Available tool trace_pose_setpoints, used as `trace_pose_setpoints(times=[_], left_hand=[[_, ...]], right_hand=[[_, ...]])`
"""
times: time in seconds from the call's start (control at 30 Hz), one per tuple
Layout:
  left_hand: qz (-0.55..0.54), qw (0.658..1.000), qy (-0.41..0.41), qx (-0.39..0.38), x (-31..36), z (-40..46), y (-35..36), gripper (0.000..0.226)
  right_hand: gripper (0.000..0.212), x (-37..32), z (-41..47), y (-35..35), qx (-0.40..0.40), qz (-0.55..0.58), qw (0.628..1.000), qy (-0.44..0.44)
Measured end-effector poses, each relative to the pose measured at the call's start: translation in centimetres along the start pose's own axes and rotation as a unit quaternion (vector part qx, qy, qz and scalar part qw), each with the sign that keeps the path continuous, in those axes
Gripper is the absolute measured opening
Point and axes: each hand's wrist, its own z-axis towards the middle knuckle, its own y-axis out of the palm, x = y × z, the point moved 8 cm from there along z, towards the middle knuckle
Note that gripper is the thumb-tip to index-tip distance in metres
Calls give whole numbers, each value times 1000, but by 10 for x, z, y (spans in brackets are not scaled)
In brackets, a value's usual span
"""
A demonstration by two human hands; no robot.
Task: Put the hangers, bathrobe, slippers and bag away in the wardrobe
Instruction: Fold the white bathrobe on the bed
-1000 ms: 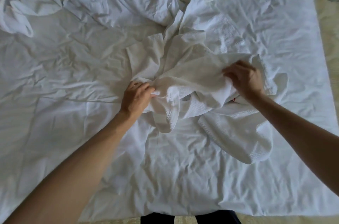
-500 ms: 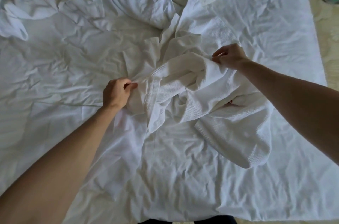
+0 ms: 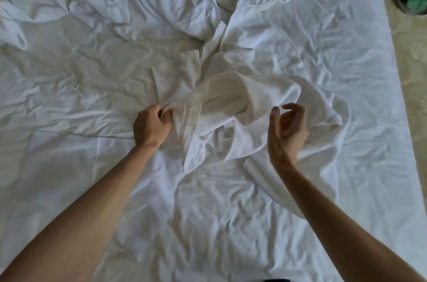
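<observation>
Pinching the crumpled bathrobe mid-bed, the left hand starts; the right hand hovers loosely curled, nothing stowed yet.

The white waffle-weave bathrobe lies crumpled in a heap on the bed.

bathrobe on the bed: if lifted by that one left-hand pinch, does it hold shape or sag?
Likely sags: the bathrobe lies crumpled in soft folds on the sheet. Where the left hand pinches an edge, cloth bunches, so it is probably limp. Waffle weave suggests some grip, not slippery. The right hand holds nothing.
</observation>
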Motion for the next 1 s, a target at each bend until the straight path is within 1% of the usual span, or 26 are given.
trace_pose_setpoints(times=[0.07, 0.13, 0.2, 0.27, 0.33, 0.37, 0.4, 0.43, 0.47, 0.5, 0.53, 0.57, 0.63, 0.7, 0.77, 0.8, 0.83, 0.9, 1.0], left_hand=[[-30, 999, -8, 7, 4, -4, -1, 18], [-60, 997, 13, 40, 17, -9, -6, 26], [-65, 989, 91, 99, 40, -15, -13, 39], [-46, 975, 180, 125, 74, -18, -9, 47], [-23, 962, 250, 107, 110, -14, 9, 56], [-10, 957, 275, 88, 128, -9, 22, 62], [4, 955, 290, 66, 144, -4, 36, 65], [13, 954, 296, 46, 157, 2, 49, 65], [18, 954, 298, 32, 167, 6, 60, 58], [21, 955, 294, 29, 175, 10, 66, 45], [21, 958, 284, 34, 180, 14, 68, 30], [24, 963, 266, 36, 181, 18, 68, 19], [36, 975, 219, 32, 180, 26, 66, 17], [37, 982, 181, 34, 174, 39, 57, 20], [37, 984, 175, 27, 168, 52, 49, 23], [52, 980, 191, 20, 168, 56, 47, 24], [72, 975, 211, 10, 168, 57, 47, 23], [102, 966, 236, 4, 169, 54, 51, 21], [98, 974, 204, -2, 160, 45, 62, 18]], right_hand=[[29, 12, -37, 12, -58, -25, 998, -6], [51, 27, -56, 33, -107, -112, 988, -17], [77, 43, -56, 48, -119, -197, 973, 20], [94, 58, -47, 49, -81, -211, 969, 104], [98, 74, -41, 37, -17, -177, 959, 222], [98, 82, -44, 33, -3, -148, 944, 295], [93, 90, -51, 32, -2, -107, 922, 372], [83, 96, -60, 34, -8, -56, 899, 434], [68, 101, -67, 36, -14, -6, 885, 466], [50, 106, -71, 37, -23, 22, 884, 466], [37, 109, -72, 35, -35, 24, 890, 453], [32, 112, -72, 30, -47, 17, 897, 439], [34, 120, -68, 12, -63, -19, 909, 411], [40, 129, -57, -18, -52, -74, 925, 370], [36, 135, -34, -50, -58, -88, 943, 316], [34, 137, -19, -63, -90, -91, 951, 282], [34, 136, -3, -72, -137, -97, 954, 247], [31, 132, 25, -82, -216, -119, 951, 184], [36, 126, 49, -81, -276, -160, 940, 116]])
